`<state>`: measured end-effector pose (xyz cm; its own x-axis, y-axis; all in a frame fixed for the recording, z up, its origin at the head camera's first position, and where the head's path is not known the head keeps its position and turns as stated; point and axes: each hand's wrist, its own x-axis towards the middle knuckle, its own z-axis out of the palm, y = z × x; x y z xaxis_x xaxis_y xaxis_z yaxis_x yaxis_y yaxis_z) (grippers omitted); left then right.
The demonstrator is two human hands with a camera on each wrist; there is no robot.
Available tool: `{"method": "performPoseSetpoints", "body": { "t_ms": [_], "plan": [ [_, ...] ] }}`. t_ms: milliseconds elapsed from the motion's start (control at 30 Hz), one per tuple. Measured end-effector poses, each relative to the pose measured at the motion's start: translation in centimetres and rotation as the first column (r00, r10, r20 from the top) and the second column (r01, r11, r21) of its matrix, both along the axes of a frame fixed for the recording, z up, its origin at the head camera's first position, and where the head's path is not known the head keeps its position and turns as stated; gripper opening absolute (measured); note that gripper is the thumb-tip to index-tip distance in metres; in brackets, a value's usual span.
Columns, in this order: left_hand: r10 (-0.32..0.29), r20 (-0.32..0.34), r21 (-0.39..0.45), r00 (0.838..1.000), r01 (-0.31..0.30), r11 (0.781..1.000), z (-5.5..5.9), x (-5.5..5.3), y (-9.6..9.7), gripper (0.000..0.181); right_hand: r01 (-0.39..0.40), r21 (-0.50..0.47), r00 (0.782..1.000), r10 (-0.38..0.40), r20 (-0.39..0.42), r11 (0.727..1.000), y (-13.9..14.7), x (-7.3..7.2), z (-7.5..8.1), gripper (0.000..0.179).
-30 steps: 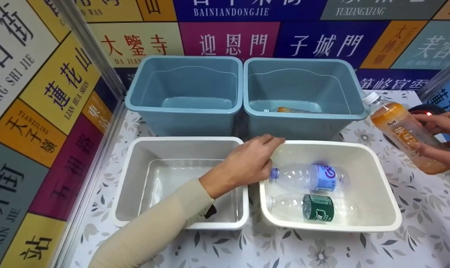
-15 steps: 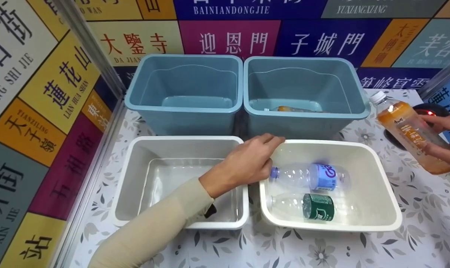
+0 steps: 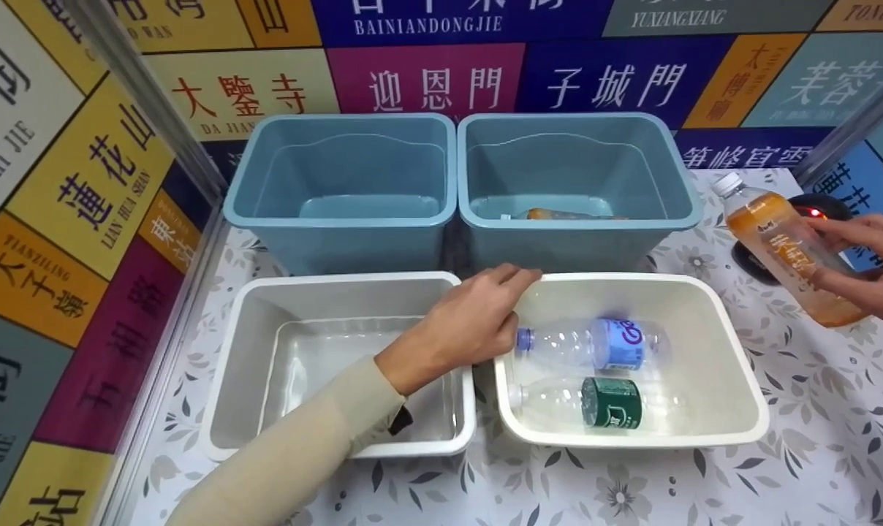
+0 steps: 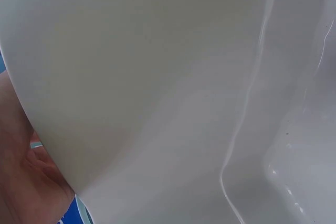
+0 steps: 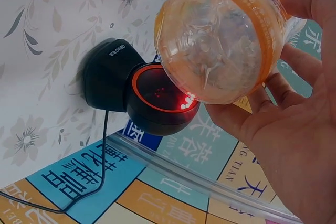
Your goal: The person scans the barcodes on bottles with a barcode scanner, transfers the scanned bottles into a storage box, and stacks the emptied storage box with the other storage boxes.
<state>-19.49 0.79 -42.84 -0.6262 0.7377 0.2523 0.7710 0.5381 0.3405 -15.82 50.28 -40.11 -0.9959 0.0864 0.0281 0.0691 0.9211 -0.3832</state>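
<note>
Behind the R white bin (image 3: 705,321) the R blue bin (image 3: 566,245) was set, w/ the L blue bin (image 3: 339,248) to its left rear & the L white bin (image 3: 244,365) just left of it. Off its right rear side an orange-tinted bottle (image 3: 792,252) was held tilted, pinched btwn thumb & fingers of the R hand (image 5: 294,135), while inside it a blue-labelled bottle (image 3: 618,343) & green-labelled bottle (image 3: 612,403) were laid approx. parallel. At its back-left corner the L hand (image 3: 478,314) was seen, fingers bent, but whether anything was gripped couldn't be told; a blk scanner (image 5: 155,90), red-lit, was placed beyond its right rear, nr the held bottle.
</note>
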Motion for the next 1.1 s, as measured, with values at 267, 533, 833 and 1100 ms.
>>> {"method": "performPoseSetpoints", "body": {
  "t_ms": [267, 533, 833, 1100],
  "plan": [
    [0.008, 0.009, -0.011, 1.000, -0.008, 1.000, 0.0, 0.0, -0.2, 0.057, -0.023, 0.012, 0.999, 0.022, 0.046, 1.000, 0.7, -1.1, -0.3, 0.068],
    [0.008, 0.008, -0.004, 1.000, -0.008, 1.000, 0.0, -0.1, 0.0, 0.057, 0.015, 0.031, 0.998, -0.017, 0.062, 0.999, 1.3, -1.6, -0.8, 0.070],
    [0.012, 0.011, -0.013, 1.000, -0.012, 1.000, 0.0, -0.1, 0.1, 0.058, 0.009, 0.002, 0.998, -0.009, 0.056, 1.000, 1.7, -1.7, -1.1, 0.069],
    [0.003, -0.016, 0.000, 1.000, -0.003, 1.000, 0.0, 0.1, 0.0, 0.057, 0.015, -0.002, 1.000, -0.015, 0.024, 1.000, 1.6, -1.5, -1.3, 0.067]
  ]
}}
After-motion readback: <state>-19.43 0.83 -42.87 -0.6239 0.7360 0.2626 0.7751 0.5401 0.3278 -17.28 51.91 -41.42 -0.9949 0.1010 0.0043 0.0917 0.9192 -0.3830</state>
